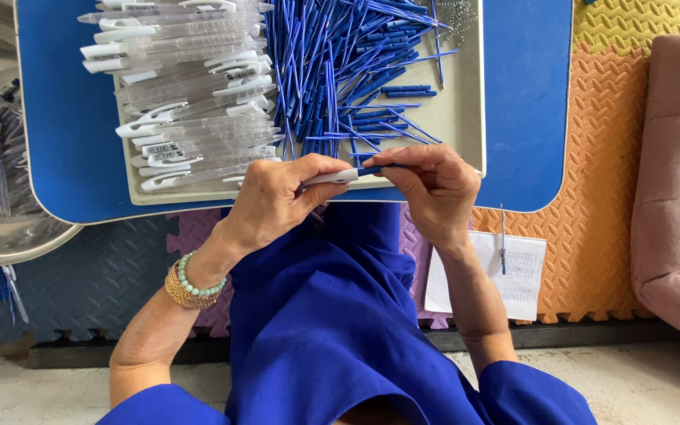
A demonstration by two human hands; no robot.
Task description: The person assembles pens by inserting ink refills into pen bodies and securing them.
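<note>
- Holding one pen [349,174] between them, the left hand [277,197] and the right hand [433,187] meet just above the lap, at the near edge of the bench [64,126].
- Left grip: thumb and fingers are clenched around the pen's clear barrel, which pokes out toward the right hand.
- Right grip: fingertips are pinched onto the blue end of the same pen, with the thumb underneath; how tightly, I cannot tell.
- Handling, as I judge it: the pen is light, stiff and smooth plastic, so it could slip or twist in the fingers. The thin blue part looks likely to bend if pushed off-axis. The barrel's middle is the surest place to take hold.
- Just beyond both grips lies a pale tray [466,118], its near rim almost touching the knuckles.
- Beyond the left grip, clear barrels with white clips [190,86] lie stacked in rows in the tray.
- Beyond the right grip, loose blue refills [340,63] are heaped in the tray.
- Farthest, at the tray's back corner, sits a small pile of metal springs [456,16].
</note>
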